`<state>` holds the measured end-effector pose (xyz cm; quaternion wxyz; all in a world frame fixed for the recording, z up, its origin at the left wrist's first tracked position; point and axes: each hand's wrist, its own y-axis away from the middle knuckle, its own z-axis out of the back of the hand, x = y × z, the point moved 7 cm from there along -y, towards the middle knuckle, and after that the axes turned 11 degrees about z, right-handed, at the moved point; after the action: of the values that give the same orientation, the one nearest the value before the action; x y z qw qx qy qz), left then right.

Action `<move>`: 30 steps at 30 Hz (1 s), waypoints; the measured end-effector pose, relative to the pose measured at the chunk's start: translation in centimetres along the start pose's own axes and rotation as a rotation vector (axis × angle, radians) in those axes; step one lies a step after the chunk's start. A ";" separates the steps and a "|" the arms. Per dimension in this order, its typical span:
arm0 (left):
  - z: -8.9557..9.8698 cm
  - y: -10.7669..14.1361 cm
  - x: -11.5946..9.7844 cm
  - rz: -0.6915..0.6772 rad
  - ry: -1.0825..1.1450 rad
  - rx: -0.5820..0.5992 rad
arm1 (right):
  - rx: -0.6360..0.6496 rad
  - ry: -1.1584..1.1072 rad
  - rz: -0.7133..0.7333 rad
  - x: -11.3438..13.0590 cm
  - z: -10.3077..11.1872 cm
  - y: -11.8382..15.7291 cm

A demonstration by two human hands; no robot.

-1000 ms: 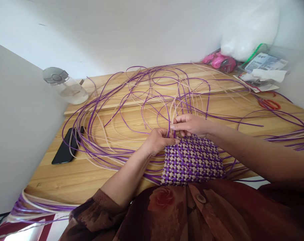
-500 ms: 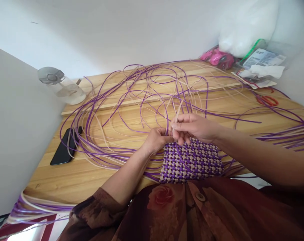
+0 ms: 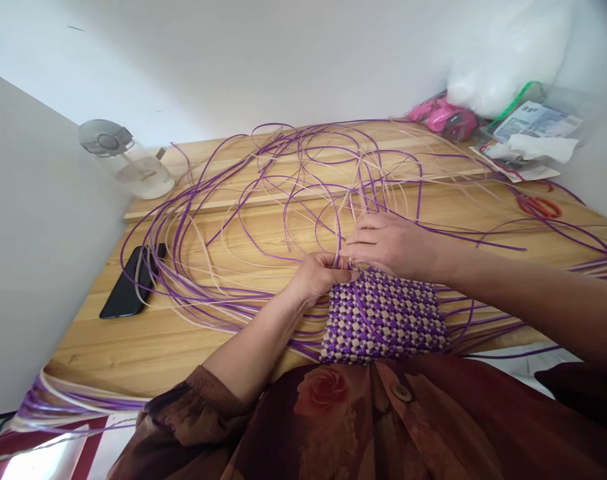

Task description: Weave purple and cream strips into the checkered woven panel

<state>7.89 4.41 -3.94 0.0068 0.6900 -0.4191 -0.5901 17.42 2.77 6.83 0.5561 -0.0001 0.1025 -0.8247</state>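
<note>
A woven piece (image 3: 386, 317) in a purple and beige checker pattern lies at the table's front edge, against my clothing. At its upper left corner my left hand (image 3: 319, 277) is closed, thumb on top, pinching the weave's edge where strands come out. My right hand (image 3: 386, 245) reaches over the top edge from the right. Its fingers are bent and pressed together, the tips close to my left fingertips; whatever lies between them is hidden. A loose purple strand (image 3: 362, 310) runs down across the weave. Long purple strands (image 3: 182, 215) and beige ones fan out around it.
A black phone (image 3: 128, 283) lies at the left under looping strands. Behind it stands a clear bottle (image 3: 143, 177) with a grey lid. Orange-handled scissors (image 3: 541, 205) lie at the right, near a pink bundle (image 3: 443, 117), plastic packets (image 3: 538, 127) and a white bag (image 3: 503, 60).
My right hand has turned palm down and lowered onto the weave's top edge; the beige strand it held upright no longer shows there. My left hand keeps its place. The view has shifted slightly.
</note>
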 end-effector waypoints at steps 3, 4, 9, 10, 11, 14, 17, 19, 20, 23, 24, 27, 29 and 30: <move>0.1 0.0 0.0 -0.018 -0.025 -0.020 | 0.102 0.183 0.011 0.9 1.0 -0.9; 0.2 -0.1 0.0 -0.032 -0.038 -0.033 | 0.146 0.186 0.003 1.3 1.3 -1.3; 0.4 -0.2 -0.4 -0.119 -0.057 -0.060 | 0.464 -0.056 -0.192 2.1 0.6 -3.3; 0.4 -0.2 -0.5 -0.132 -0.047 -0.055 | 0.492 -0.141 -0.231 1.8 0.2 -3.5; 0.3 -0.2 -0.6 -0.137 -0.035 -0.044 | 0.497 -0.225 -0.273 1.4 -0.2 -3.7; -0.1 0.0 -0.7 -0.106 -0.002 0.017 | 0.424 -0.367 -0.438 -1.4 -1.1 -3.5; -0.3 0.1 -0.6 -0.056 0.008 0.042 | 0.349 -0.391 -0.552 -4.3 -1.8 -2.4; -0.2 0.2 -0.5 -0.034 0.017 0.034 | 0.323 -0.393 -0.544 -5.1 -2.0 -1.8; -0.2 0.2 -0.5 -0.023 0.024 0.031 | 0.321 -0.379 -0.537 -5.3 -2.0 -1.4; -0.2 0.2 -0.3 0.012 0.036 0.029 | 0.352 -0.321 -0.514 -5.1 -1.6 -0.6; -0.2 0.2 -0.2 0.024 0.038 0.033 | 0.364 -0.291 -0.509 -4.9 -1.3 -0.4; -0.4 0.2 -0.2 0.044 0.058 0.057 | 0.414 -0.168 -0.490 -3.7 -0.4 -0.1; -0.4 0.2 -0.4 0.010 0.087 0.063 | 0.448 -0.108 -0.490 -3.0 0.0 0.0; -0.4 0.3 -0.6 -0.017 0.099 0.063 | 0.452 -0.094 -0.491 -2.7 0.0 0.1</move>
<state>8.09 4.43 -3.19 0.0006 0.7216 -0.4309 -0.5418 18.52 5.24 7.16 0.3307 0.0606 -0.1120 -0.9351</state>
